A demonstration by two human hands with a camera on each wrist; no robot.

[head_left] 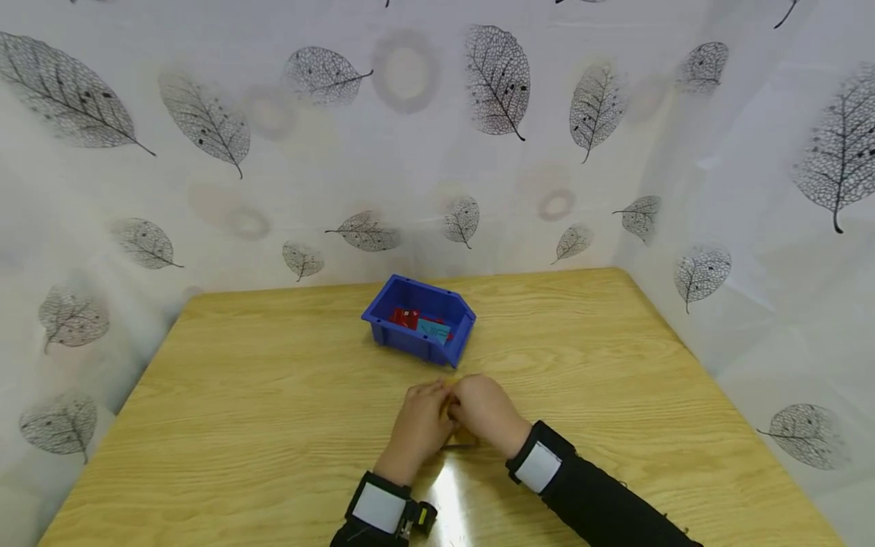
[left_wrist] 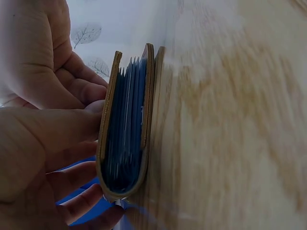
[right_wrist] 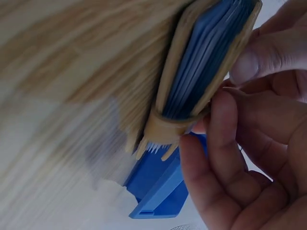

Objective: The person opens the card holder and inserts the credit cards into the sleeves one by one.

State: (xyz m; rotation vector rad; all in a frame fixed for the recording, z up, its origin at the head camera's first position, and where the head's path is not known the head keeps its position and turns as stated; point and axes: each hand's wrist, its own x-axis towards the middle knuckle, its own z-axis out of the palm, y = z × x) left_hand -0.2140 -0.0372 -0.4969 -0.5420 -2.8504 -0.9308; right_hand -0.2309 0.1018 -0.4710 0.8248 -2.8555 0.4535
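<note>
A tan card holder (head_left: 465, 438) with a stitched cover lies on the table, mostly hidden under both hands in the head view. Many clear bluish card sleeves (left_wrist: 125, 115) show between its covers in the left wrist view. My left hand (head_left: 421, 418) holds it, thumb pressed on the upper cover and fingers by the rounded spine. The right hand (head_left: 487, 410) has its fingers curled at the other side, pinching by the upper cover's edge. In the right wrist view, a tan band (right_wrist: 165, 128) wraps round the holder beside the right fingertips.
A blue plastic bin (head_left: 410, 342) stands just beyond the hands, with red cards (head_left: 405, 317) and a teal card (head_left: 434, 330) inside. The wooden table (head_left: 239, 395) backs onto a leaf-patterned curtain (head_left: 424, 175), which also runs along both sides.
</note>
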